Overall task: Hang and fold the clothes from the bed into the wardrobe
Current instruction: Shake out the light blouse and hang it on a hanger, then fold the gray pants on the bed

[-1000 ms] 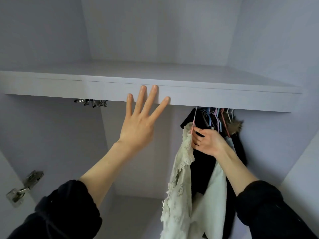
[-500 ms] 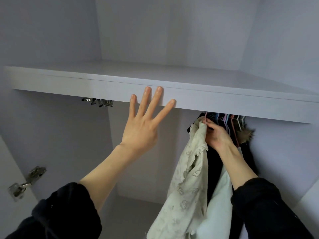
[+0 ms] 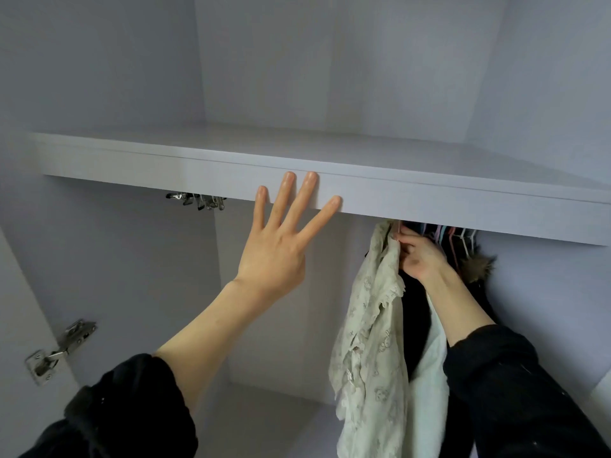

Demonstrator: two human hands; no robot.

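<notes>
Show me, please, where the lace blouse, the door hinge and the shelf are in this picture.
lace blouse (image 3: 372,325): head view, on the middle of its hanging front.
door hinge (image 3: 61,350): head view, on its metal arm.
shelf (image 3: 429,206): head view, on the bare front edge.

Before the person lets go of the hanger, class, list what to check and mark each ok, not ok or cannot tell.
1. Right hand grips the hanger of the lace garment: ok.
2. Hanger hook seated on the rail: cannot tell, hidden behind the shelf.
3. Left hand open, fingers against the shelf edge: ok.
4. Lace garment hanging free: ok.
5. Room beside the other hangers: cannot tell.
</notes>
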